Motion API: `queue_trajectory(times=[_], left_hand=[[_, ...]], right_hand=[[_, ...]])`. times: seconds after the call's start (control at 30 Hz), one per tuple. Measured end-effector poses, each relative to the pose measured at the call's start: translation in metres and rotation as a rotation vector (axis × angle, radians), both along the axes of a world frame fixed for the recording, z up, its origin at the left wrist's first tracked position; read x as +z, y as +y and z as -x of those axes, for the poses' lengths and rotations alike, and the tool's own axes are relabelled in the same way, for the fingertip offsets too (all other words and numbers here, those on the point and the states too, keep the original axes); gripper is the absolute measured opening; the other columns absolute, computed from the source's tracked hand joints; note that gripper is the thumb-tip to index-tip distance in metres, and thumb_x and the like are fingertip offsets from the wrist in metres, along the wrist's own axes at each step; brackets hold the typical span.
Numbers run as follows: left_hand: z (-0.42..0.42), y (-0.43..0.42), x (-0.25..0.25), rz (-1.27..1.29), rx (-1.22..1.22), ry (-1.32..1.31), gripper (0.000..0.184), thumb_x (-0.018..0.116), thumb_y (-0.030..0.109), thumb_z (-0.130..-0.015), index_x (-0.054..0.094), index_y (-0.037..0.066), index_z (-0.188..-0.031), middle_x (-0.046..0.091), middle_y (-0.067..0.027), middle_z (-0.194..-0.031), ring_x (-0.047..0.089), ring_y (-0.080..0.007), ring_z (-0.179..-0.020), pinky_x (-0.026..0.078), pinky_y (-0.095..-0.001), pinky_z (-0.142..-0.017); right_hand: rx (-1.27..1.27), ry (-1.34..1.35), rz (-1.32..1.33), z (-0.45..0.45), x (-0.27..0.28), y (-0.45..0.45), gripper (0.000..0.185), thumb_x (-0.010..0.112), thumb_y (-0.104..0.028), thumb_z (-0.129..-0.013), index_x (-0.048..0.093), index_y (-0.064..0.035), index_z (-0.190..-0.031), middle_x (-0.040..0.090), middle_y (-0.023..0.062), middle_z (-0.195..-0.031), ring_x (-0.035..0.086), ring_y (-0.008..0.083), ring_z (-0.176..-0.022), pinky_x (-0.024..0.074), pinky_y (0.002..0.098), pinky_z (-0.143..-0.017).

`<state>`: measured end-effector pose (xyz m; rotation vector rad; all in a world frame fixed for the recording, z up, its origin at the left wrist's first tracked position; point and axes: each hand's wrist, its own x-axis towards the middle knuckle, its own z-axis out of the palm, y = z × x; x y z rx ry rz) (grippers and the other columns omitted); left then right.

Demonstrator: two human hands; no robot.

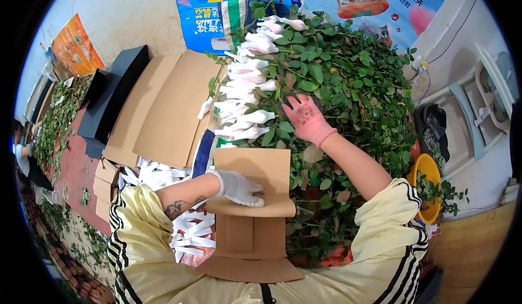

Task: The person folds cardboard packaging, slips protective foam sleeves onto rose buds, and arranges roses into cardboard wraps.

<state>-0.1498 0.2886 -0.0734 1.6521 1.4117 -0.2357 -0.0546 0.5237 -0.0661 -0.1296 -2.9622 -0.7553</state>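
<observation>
Head view: left hand (239, 188), white-gloved, lay open on folded cardboard (253, 160) at lower centre. Right hand (309, 120), pink-gloved, reached centre frame onto leafy stems (348, 86), just beside white-wrapped flower heads (250, 76) lined up at upper centre; fingertips sat among leaves, grip could not be told. Yellow basin (414, 168) stood right.

Between the left hand (239, 188) and the right hand (307, 118), the air above the card (255, 165) lies open. Low down, a row of white buds (250, 77) blocks a sideways pass into the leaves (348, 81), which crowd the right side up to the tub (427, 209). Over the flat cardboard (171, 111) a hand could pass, up to the black box (115, 94); posters (370, 2) bound the far end.
</observation>
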Motion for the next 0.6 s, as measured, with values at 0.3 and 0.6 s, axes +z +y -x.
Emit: queue_trajectory(times=[0.3,0.6], left_hand=[[0.011,0.002,0.011,-0.191,0.093,-0.064,0.056,0.05,0.048,-0.087,0.047,0.012,-0.13,0.053,-0.0154,-0.126,0.05,-0.0315,-0.116,0.037,-0.0372,-0.1],[0.016,0.008,0.018,-0.197,0.107,-0.058,0.053,0.052,0.047,-0.085,0.05,0.017,-0.128,0.06,-0.0133,-0.116,0.056,-0.0319,-0.108,0.041,-0.0388,-0.094]], right_hand=[[-0.063,-0.034,0.042,0.004,0.022,0.008,0.042,0.053,-0.024,-0.082,0.05,-0.0101,-0.121,0.054,0.0086,-0.111,0.049,0.0262,-0.109,0.0361,0.0417,-0.094],[0.075,0.933,0.434,-0.063,0.133,0.098,0.061,0.07,-0.015,-0.067,0.048,-0.0006,-0.122,0.054,0.018,-0.116,0.051,0.0345,-0.109,0.0412,0.0411,-0.093]])
